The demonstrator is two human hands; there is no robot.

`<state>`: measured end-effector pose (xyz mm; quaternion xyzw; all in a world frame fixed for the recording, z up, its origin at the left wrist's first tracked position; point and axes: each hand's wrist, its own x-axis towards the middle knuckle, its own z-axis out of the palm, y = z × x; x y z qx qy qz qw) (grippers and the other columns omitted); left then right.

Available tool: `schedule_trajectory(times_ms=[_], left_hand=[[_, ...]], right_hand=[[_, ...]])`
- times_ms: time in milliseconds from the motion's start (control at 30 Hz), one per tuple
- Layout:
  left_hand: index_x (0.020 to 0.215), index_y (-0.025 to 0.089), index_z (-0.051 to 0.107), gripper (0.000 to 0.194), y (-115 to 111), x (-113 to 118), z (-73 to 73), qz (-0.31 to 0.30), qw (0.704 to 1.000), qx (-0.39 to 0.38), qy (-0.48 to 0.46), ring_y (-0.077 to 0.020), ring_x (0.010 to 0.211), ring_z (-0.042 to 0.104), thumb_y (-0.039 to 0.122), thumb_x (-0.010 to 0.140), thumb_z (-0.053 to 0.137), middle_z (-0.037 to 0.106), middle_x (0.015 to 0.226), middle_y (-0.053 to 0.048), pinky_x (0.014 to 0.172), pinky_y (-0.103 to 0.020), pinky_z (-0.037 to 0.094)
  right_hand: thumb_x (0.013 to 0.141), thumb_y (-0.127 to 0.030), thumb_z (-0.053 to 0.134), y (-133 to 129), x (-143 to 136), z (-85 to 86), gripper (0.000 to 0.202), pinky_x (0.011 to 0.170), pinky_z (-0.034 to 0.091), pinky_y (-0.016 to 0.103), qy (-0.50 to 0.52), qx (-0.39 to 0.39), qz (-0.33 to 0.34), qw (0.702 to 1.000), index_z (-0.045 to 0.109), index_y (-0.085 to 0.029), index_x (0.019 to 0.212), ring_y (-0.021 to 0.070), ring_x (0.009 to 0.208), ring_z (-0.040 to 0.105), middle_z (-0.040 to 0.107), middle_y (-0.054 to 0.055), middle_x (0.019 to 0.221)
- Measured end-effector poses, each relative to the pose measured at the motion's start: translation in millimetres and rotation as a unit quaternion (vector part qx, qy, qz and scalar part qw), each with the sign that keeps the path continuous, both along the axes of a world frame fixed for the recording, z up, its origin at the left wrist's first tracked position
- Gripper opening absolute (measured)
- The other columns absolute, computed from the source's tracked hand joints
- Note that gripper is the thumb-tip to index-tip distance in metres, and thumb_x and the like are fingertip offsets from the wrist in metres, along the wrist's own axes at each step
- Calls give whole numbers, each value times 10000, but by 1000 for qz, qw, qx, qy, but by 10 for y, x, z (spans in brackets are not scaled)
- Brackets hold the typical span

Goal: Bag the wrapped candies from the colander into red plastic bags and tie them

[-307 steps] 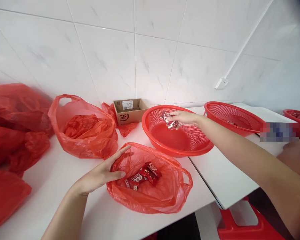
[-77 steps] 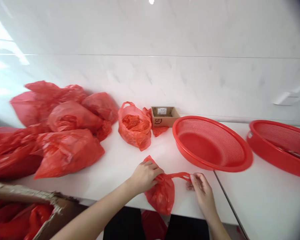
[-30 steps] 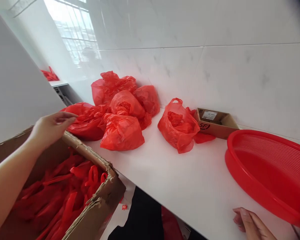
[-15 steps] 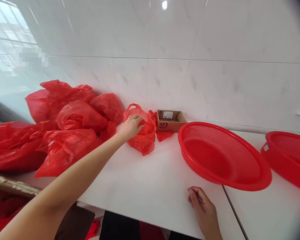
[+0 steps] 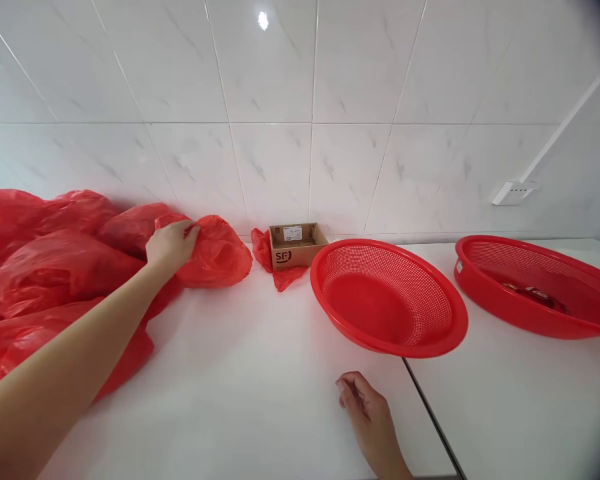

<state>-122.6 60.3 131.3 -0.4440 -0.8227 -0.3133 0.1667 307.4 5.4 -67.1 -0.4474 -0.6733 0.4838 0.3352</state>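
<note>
My left hand (image 5: 173,245) reaches out to the left side and is closed on a thin red plastic bag (image 5: 217,257), gripping it near its top. The bag lies on the white table and bulges out to the right of my fingers. Close to the table's front, my right hand (image 5: 367,410) is curled with thumb and fingertips together; whatever they hold, if anything, is hidden. Beyond that hand stands a round red plastic basket (image 5: 385,300) with mesh sides and a solid bottom, nothing lying in it.
Several filled red bags (image 5: 63,267) are heaped at the left. A small cardboard box (image 5: 297,257) rests on red plastic by the tiled wall. A second red basket (image 5: 530,313) at the right holds small dark items. A seam (image 5: 433,413) crosses the table; a socket (image 5: 514,193) is on the wall.
My view has turned right. My left hand has taken hold of the small bag and shifted it left against the heap. The right hand keeps its curled pose.
</note>
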Motion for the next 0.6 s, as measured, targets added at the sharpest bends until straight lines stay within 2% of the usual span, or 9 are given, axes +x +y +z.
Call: schedule_trajectory(times_ms=[67,167,233,300,367,433,533,600], left_hand=[[859,193,668,246,-2,-39,-38,0,1000,20,-15,-243,820,563,388,888,520,598,667,-15,864,-479,437],[724,175,657,247,9,-63,-146,-49,997,-24,-57,-175,634,540,407,807,646,545,544,23,759,-370,463],[710,178,682,273,25,-61,-194,-97,988,-77,-96,-149,528,518,448,734,717,537,485,37,640,-300,454],[788,194,724,338,43,-47,-217,-134,975,-115,-132,-154,487,532,525,723,700,550,472,32,549,-273,430],[931,204,733,430,54,-15,-245,-153,966,-139,-153,-169,523,579,580,734,664,598,539,16,532,-272,440],[1054,192,694,472,53,41,-316,-154,962,-160,-157,-175,614,621,554,753,671,654,678,-7,595,-291,487],[1112,148,624,378,38,170,-499,-133,962,-185,-153,-176,790,641,424,854,634,667,928,-51,737,-356,530],[1098,137,610,301,36,254,-586,-112,964,-182,-158,-183,863,637,364,901,587,647,1019,-65,773,-375,538]], right_hand=[[937,-501,424,5,7,-28,332,574,357,234,-7,-2,0,1000,526,-210,816,135,614,430,465,-15,680],[930,-510,431,9,13,-70,332,568,355,234,-15,-1,1,1000,530,-213,820,137,610,432,472,-14,681],[922,-521,437,8,8,-89,339,571,360,235,-17,0,2,1000,533,-214,813,139,607,434,477,-13,677],[912,-536,441,2,-5,-98,354,568,359,236,-13,3,-8,1000,534,-216,795,142,601,430,467,-15,661],[901,-552,446,-4,-21,-100,367,565,355,237,-9,5,-26,1000,536,-218,778,143,595,423,451,-18,645],[893,-560,450,-9,-32,-95,373,568,358,237,-12,7,-36,999,539,-220,770,145,594,423,446,-19,640],[882,-567,459,-14,-41,-84,374,579,374,235,-23,11,-30,999,539,-222,761,148,599,437,455,-17,641],[877,-575,458,-21,-49,-76,380,590,383,233,-23,14,-37,999,542,-223,760,149,605,450,462,-16,643]])
